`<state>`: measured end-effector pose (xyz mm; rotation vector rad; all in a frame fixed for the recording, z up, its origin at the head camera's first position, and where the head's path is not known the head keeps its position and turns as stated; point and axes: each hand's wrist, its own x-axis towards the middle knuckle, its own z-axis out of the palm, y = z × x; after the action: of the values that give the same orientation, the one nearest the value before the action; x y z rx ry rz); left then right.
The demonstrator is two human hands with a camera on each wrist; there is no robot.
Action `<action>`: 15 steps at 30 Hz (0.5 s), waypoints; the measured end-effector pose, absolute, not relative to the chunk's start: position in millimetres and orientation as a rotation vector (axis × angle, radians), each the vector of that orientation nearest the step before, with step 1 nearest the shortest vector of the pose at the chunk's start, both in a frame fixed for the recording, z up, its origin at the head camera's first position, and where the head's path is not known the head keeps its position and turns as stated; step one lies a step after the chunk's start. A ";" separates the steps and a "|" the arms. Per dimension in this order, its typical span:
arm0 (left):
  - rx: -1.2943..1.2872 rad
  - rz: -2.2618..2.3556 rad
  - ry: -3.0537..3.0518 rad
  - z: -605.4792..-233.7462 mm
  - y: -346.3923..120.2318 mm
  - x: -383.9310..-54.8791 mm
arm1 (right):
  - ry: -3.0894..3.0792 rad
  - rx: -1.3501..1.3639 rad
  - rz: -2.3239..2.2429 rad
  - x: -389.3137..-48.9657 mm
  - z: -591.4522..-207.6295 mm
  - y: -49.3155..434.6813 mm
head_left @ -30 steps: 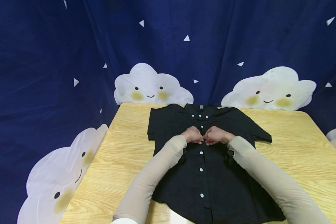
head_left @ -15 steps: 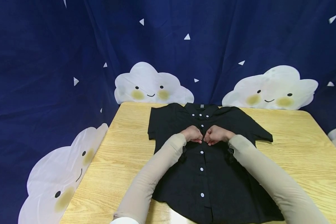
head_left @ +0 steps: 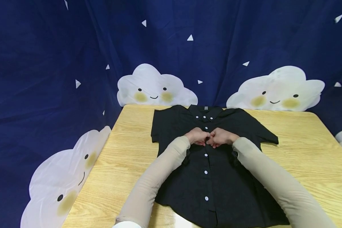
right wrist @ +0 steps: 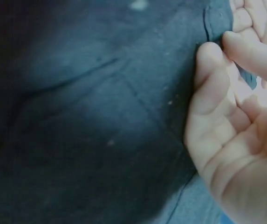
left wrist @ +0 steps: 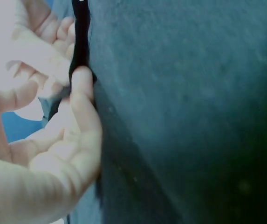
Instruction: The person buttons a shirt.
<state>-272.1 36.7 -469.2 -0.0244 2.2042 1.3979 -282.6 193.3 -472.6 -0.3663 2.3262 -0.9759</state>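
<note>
A black short-sleeved shirt (head_left: 182, 180) lies front up, collar at the far side, with white buttons down its middle. At chest height on the front opening my left hand (head_left: 198, 136) pinches the fabric edge between thumb and finger. Right beside it, my right hand (head_left: 220, 136) pinches the facing part of the placket, its fingertips meeting the left ones. In the left wrist view a dark strip of cloth runs between the fingers (left wrist: 83, 86). The right wrist view has thumb and finger (right wrist: 210, 58) on the cloth edge. Any button between the hands is hidden.
The shirt lies on a light wooden table (head_left: 125, 136). Behind and to the left hangs a dark blue curtain (head_left: 171, 38) with white clouds (head_left: 154, 79) and triangles. One white button (head_left: 206, 155) shows just below the hands, others nearer the hem.
Half a second ago a small gap stood between the hands. My left fingertips have since shifted slightly right and now meet the right hand's. The shirt stays in place.
</note>
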 end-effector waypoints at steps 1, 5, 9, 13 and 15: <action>-0.019 1.367 2.237 -468.7 37.4 -272.4 | 2.315 -0.363 -0.982 -282.9 -471.8 193.3; -0.006 1.250 2.345 -467.9 39.8 -274.8 | 2.273 -0.364 -1.007 -284.6 -469.7 193.5; -0.028 1.210 2.355 -469.9 41.9 -277.9 | 2.245 -0.352 -1.007 -286.5 -470.6 195.3; -0.054 1.191 2.333 -472.7 43.8 -280.7 | 2.204 -0.319 -1.035 -287.5 -471.2 196.6; -0.073 1.198 2.322 -473.8 44.4 -281.9 | 2.187 -0.305 -1.060 -287.4 -471.2 196.4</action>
<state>-281.9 44.4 -473.8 -0.0726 2.3221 1.1977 -287.4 196.4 -471.2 -0.3051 2.1872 -1.0596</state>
